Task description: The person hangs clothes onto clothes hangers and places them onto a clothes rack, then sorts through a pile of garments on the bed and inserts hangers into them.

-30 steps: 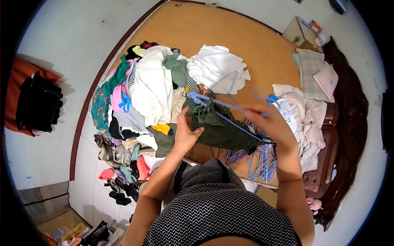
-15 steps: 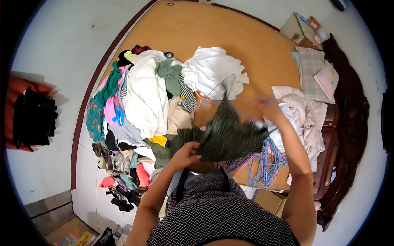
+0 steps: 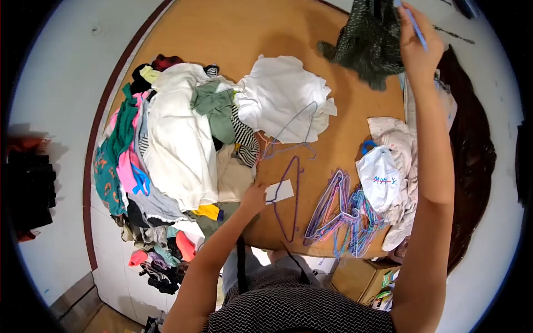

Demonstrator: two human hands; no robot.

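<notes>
My right hand (image 3: pixel 420 47) is raised at the upper right, closed around a light blue clothes hanger (image 3: pixel 414 25). From it hangs a dark green textured garment (image 3: pixel 369 47), over the bed's far side. Lower down, my left hand (image 3: pixel 254 198) is at the right edge of the clothes pile, by a beige garment (image 3: pixel 234 177); its fingers are not clear enough to read. Just right of that hand lies a white card (image 3: pixel 280 191), with a purple hanger (image 3: pixel 297 194) beside it. Another bluish hanger (image 3: pixel 288 149) rests partly on a spread white garment (image 3: pixel 283 94).
A large white garment (image 3: pixel 180 133) tops the mixed clothes pile at left. Several coloured hangers (image 3: pixel 338 216) lie bunched near the bed's front edge. Right of them are a white plastic bag (image 3: pixel 378 175) and pale bedding (image 3: pixel 391 125). A dark carved headboard (image 3: pixel 472 161) stands at right.
My right hand has lifted the dark green garment up and away to the far right, uncovering the purple hanger and white card. My left hand has let go of the garment and moved to the pile's edge.
</notes>
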